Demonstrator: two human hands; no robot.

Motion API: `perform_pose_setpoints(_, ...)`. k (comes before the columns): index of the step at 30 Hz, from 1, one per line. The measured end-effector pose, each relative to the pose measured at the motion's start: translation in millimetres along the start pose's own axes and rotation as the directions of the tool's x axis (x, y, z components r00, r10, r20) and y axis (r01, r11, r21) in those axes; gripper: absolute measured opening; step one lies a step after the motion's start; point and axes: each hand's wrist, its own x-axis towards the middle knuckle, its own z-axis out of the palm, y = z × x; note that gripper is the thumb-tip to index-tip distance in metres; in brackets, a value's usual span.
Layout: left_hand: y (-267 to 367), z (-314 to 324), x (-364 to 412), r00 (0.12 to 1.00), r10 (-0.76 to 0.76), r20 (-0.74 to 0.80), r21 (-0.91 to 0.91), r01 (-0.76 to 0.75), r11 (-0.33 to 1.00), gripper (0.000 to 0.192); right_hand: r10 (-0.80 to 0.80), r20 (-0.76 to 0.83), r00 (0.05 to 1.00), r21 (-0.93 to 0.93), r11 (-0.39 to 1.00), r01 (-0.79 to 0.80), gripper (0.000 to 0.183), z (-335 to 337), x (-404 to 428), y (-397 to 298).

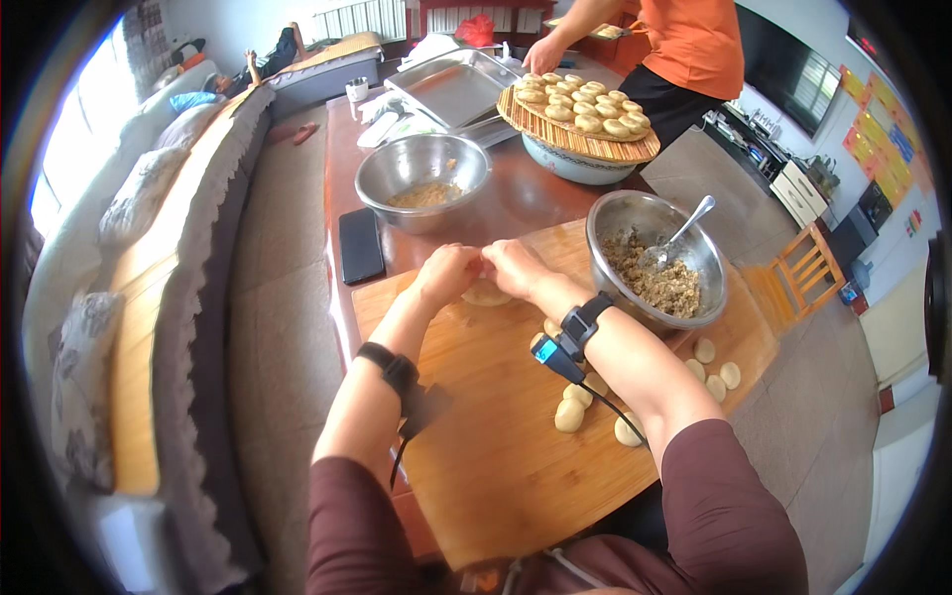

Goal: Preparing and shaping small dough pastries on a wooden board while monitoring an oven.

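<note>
My left hand [449, 272] and my right hand [516, 266] meet over the far part of a wooden board [476, 416]. Between them, a flattened round piece of dough [487, 292] shows below the thumbs, its far edge gripped by the bent fingers. My hands hide most of the fingertips and the far side of the dough. To the right of my right hand stands a steel bowl [718, 297] of chopped filling [666, 286], a metal spoon [692, 221] leaning in it. Small dough balls [569, 415] lie near my right forearm, which covers some; several more [715, 387] sit farther right.
Beyond the board are a black phone [361, 248], a second steel bowl [383, 167] and a metal tray [454, 93]. Filled dough rounds [584, 100] cover a woven mat [520, 123] over a basin [573, 165]. A person in orange [692, 44] stands behind; another person lies on the sofa. A cable hangs from my right wrist strap.
</note>
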Motion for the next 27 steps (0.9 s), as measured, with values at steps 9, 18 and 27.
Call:
perform_pose_setpoints(9,-8,14,-1,0.976,-0.194,-0.099,0.072,0.202,0.977,0.015,0.059,-0.148,0.987,0.012,0.998,-0.058,0.009,14,-7,1)
perform_pose_setpoints(18,-9,10,-11,0.993,-0.090,-0.080,0.066,0.096,0.993,0.010,0.071,0.001,0.997,-0.060,0.996,-0.071,0.011,0,-9,-6)
perform_pose_setpoints(27,-6,13,-10,0.985,-0.175,-0.008,0.149,0.174,0.973,0.013,0.047,-0.010,0.999,-0.017,0.999,-0.048,0.014,5,-11,-5)
